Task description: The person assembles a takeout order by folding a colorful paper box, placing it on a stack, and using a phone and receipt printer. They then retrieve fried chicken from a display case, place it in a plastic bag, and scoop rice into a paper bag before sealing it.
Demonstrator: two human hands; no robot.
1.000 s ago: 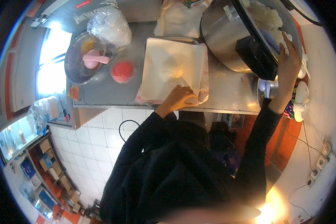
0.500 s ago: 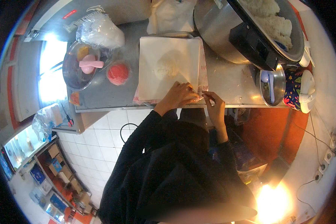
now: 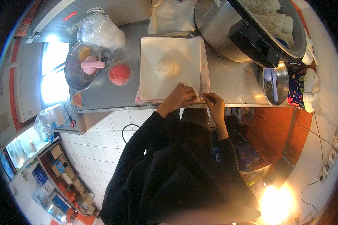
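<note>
So my right hand (image 3: 215, 102) has come back from the big rice cooker (image 3: 251, 32) upper right, and both hands now sit mid-frame. Left hand (image 3: 181, 96) lies flat on the paper stack (image 3: 169, 45), right fingers pinching its near corner. Rice ball (image 3: 167, 68) sits on the sheet, ready for wrapping I'd guess.

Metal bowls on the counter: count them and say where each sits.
2. One metal bowl sits at the counter's left, holding a pink scoop; a smaller metal bowl sits at the right, below the big rice cooker. Others may be hidden.
</note>
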